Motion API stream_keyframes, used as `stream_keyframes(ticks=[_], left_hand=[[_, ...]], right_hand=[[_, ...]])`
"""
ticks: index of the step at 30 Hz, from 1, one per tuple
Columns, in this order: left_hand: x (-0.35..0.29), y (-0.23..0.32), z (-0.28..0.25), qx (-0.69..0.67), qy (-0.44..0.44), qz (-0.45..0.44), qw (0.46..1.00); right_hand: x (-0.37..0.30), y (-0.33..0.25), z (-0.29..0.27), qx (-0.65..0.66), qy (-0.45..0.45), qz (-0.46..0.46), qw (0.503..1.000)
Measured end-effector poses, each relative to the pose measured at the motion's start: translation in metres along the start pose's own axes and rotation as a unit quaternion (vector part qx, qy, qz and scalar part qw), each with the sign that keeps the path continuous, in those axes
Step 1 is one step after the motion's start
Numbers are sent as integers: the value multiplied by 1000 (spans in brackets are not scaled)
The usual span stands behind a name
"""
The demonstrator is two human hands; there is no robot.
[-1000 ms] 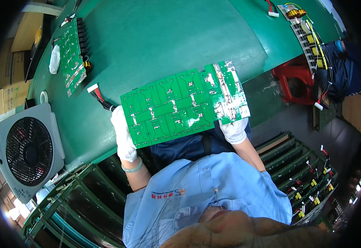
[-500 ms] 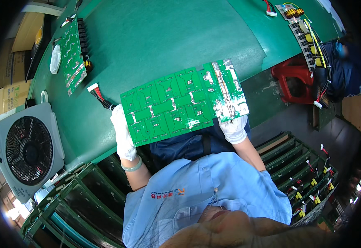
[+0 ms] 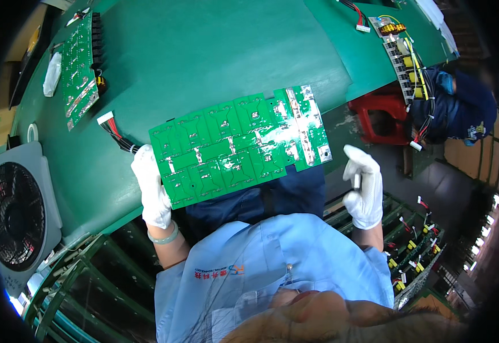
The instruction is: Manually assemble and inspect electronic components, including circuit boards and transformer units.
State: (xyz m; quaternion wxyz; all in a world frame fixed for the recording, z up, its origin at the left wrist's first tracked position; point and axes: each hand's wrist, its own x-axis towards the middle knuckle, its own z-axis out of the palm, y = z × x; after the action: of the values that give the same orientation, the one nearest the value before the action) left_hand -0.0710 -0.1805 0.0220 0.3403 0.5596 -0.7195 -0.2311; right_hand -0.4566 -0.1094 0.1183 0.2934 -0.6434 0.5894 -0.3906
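Observation:
A large green circuit board (image 3: 215,150), its soldered side facing up, is tilted in front of my body above the table's near edge. My gloved left hand (image 3: 151,186) grips the board's left end, fingers partly hidden beneath it. A bundle of black and red wires with a white connector (image 3: 105,118) sticks out past that hand. Off the board's right end, my gloved right hand (image 3: 365,187) is held up, apart from it. Its fingers are bent and spread, with a gap between thumb and fingertips.
Another board (image 3: 80,71) lies at the table's far left, near a grey fan (image 3: 18,211). At the right edge is a board with yellow parts and wires (image 3: 405,63). A red stool (image 3: 375,117) stands beyond; green racks (image 3: 106,280) flank me. Another person's dark sleeve (image 3: 461,108) shows at right.
My right hand has let go of the board's right end and moved off to the right. My left hand still holds the board. The whole view has shifted slightly.

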Motion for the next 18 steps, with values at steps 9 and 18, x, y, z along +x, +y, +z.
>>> stream_keyframes(ticks=[9, 18], left_hand=[[6, -7, -1, 92, -23, 120, 988], [3, -3, -5, 114, -71, 73, 988]], right_hand=[[57, -33, 7, -310, -135, -180, 924], [66, -31, 10, -361, -176, -215, 890]])
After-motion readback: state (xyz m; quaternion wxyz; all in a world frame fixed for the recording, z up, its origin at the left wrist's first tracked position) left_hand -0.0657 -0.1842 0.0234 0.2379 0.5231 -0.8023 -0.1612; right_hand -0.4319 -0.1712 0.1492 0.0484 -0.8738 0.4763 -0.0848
